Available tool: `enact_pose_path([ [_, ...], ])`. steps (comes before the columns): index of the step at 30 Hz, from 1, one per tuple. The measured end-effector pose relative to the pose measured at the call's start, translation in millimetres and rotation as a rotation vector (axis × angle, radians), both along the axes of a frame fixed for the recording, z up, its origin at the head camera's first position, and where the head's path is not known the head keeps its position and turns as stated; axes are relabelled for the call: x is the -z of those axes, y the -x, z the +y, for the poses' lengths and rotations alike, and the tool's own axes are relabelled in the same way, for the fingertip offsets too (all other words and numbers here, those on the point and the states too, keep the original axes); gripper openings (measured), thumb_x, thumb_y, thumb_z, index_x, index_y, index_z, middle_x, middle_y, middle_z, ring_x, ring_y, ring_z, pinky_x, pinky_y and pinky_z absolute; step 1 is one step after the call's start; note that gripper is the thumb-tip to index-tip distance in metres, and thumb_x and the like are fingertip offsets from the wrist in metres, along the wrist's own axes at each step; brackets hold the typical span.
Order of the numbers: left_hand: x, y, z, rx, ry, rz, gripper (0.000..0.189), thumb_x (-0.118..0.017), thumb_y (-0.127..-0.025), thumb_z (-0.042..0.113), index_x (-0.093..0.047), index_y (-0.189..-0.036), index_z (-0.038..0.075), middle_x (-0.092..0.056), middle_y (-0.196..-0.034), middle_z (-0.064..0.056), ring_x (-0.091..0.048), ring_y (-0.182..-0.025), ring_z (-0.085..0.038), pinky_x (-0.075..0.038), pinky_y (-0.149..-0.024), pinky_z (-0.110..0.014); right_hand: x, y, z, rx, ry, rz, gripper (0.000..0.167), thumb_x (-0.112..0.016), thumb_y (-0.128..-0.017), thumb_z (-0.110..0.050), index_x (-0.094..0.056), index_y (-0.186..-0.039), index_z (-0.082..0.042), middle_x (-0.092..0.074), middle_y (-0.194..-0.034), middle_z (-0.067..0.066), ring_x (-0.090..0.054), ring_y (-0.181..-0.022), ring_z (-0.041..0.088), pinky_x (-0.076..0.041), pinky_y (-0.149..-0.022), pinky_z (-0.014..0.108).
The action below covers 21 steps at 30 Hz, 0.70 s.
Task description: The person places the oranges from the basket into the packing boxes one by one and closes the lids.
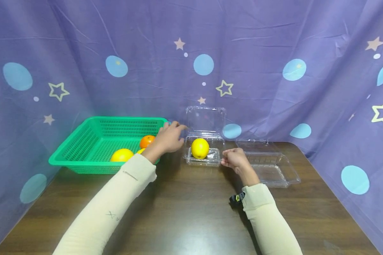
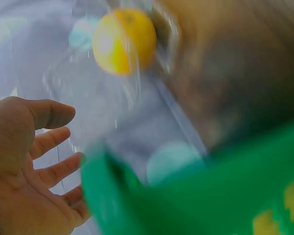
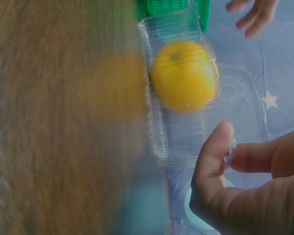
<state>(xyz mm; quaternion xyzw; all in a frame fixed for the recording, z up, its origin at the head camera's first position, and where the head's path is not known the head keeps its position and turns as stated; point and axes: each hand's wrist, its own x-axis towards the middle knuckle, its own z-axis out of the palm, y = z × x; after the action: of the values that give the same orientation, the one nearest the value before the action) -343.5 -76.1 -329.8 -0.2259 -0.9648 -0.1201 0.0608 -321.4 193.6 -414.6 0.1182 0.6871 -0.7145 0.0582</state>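
Observation:
A clear plastic clamshell container [image 1: 214,156] stands with its lid raised at the back of the table. One round yellow orange [image 1: 200,148] sits in its base. My right hand [image 1: 237,161] pinches the right edge of this container between thumb and index finger [image 3: 213,152], as the right wrist view shows. Between the container and the green basket [image 1: 83,163] is my left hand [image 1: 171,137], over the basket's right end, its fingers spread and nothing in them. Inside the basket lie a yellow fruit [image 1: 122,155], a deeper orange fruit [image 1: 147,141] and another yellow one partly hidden by my left wrist.
A second clear container [image 1: 271,183], its lid raised, stands to the right, partly behind my right hand. Beneath everything is a brown wooden table [image 1: 191,212]. A purple curtain [image 1: 258,42] with stars and blue spots hangs close behind the table's back edge.

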Motion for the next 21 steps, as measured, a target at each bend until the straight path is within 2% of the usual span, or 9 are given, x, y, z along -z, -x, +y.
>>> enact_pose_path([
  [3,-10.5,-0.3,-25.4,-0.036,-0.007,-0.028,0.051,-0.055,-0.099,0.021,-0.051,-0.150,0.014,-0.044,-0.151,-0.019,-0.041,-0.126,-0.043,-0.037,-0.103,-0.057,0.6,-1.2,1.1,-0.003,0.011,0.009,0.023,-0.039,-0.096,0.013,-0.051,-0.115,0.017,-0.049,-0.079,0.007,-0.054,-0.063,0.012,-0.056,-0.059,0.022],
  [7,-16.1,-1.6,-56.0,-0.050,-0.002,-0.051,0.050,-0.054,-0.101,0.021,-0.050,-0.150,0.010,-0.043,-0.152,-0.023,-0.040,-0.128,-0.047,-0.036,-0.104,-0.061,0.2,-2.0,2.1,-0.004,0.015,0.009,0.024,-0.038,-0.095,0.013,-0.051,-0.115,0.017,-0.050,-0.082,0.008,-0.055,-0.062,0.012,-0.056,-0.059,0.021],
  [14,-9.7,-9.1,-90.5,-0.028,0.049,-0.111,0.054,-0.061,-0.097,0.023,-0.051,-0.148,0.005,-0.046,-0.147,-0.025,-0.045,-0.122,-0.048,-0.038,-0.103,-0.063,-0.1,-1.2,2.5,-0.002,0.022,0.012,0.021,-0.041,-0.094,0.015,-0.052,-0.112,0.014,-0.051,-0.088,0.011,-0.055,-0.063,0.012,-0.057,-0.062,0.022],
  [17,-6.7,-14.1,-99.1,-0.012,0.073,-0.169,0.056,-0.069,-0.094,0.027,-0.054,-0.144,0.005,-0.050,-0.141,-0.026,-0.049,-0.118,-0.048,-0.044,-0.098,-0.063,-0.6,-2.5,2.2,-0.004,0.025,0.023,0.019,-0.043,-0.092,0.016,-0.054,-0.107,0.012,-0.052,-0.088,0.012,-0.055,-0.063,0.012,-0.057,-0.062,0.021],
  [21,-2.0,-17.5,-107.5,0.009,0.110,-0.263,0.061,-0.077,-0.090,0.030,-0.056,-0.141,0.005,-0.053,-0.132,-0.024,-0.053,-0.110,-0.041,-0.051,-0.089,-0.056,-0.7,-3.9,2.4,-0.019,0.037,0.042,0.019,-0.043,-0.090,0.018,-0.055,-0.103,0.012,-0.052,-0.083,0.011,-0.056,-0.062,0.013,-0.057,-0.061,0.022],
])
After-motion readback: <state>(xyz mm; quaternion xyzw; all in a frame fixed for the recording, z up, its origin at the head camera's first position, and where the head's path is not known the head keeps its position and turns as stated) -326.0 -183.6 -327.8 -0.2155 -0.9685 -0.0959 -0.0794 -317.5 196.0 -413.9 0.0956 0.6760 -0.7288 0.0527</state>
